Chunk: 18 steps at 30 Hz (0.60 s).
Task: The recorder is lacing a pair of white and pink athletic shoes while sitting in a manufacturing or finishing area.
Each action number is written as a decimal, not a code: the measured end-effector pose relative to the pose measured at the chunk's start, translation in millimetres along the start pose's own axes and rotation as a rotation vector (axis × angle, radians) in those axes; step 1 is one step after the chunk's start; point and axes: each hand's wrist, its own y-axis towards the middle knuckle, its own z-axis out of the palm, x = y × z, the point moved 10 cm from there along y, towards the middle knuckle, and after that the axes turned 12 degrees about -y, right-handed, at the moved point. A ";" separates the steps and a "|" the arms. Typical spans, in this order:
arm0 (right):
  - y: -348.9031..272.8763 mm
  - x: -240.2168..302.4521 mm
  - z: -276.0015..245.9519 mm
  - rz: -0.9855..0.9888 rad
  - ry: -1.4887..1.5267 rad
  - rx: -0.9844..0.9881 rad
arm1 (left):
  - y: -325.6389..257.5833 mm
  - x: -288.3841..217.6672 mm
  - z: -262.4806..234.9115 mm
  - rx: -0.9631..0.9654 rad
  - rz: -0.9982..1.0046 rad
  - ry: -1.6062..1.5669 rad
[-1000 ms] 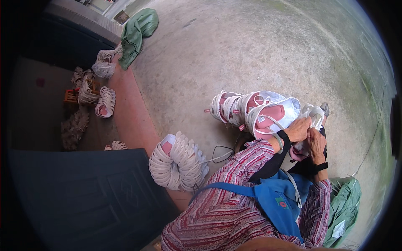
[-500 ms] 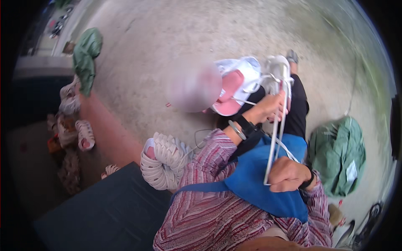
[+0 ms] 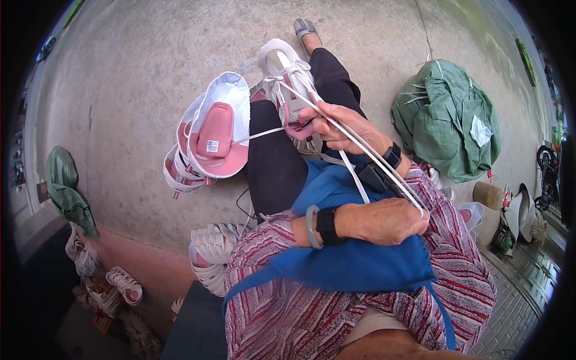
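A white and pink sneaker upper (image 3: pixel 294 99) rests over my black-trousered legs, its toe pointing away from me. White shoelace (image 3: pixel 375 157) runs from its eyelets in two long strands toward me. My left hand (image 3: pixel 384 222), with a bangle and black band at the wrist, is closed in a fist on the far end of the lace, crossing in front of my right forearm. Close to the upper, my right hand (image 3: pixel 345 127) has its fingers curled around lace, another strand hanging below it. Left of my legs sit stacked white and pink uppers (image 3: pixel 216 135), a lace trailing from them.
A blue apron (image 3: pixel 354 267) covers my lap. Nested uppers (image 3: pixel 210 258) lie by my left side, more (image 3: pixel 125 285) farther left. A bulging green sack (image 3: pixel 447 120) stands on the concrete floor at right, a green cloth (image 3: pixel 69 189) at far left.
My view has swung to the right. The left hand has come back from the upper to the lace's far end near my body; the right hand has moved forward to the upper.
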 end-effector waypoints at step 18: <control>-63.6 -4.8 48.6 -0.144 -1.245 0.403 | -138.2 92.3 -201.4 -1.071 0.248 -1.193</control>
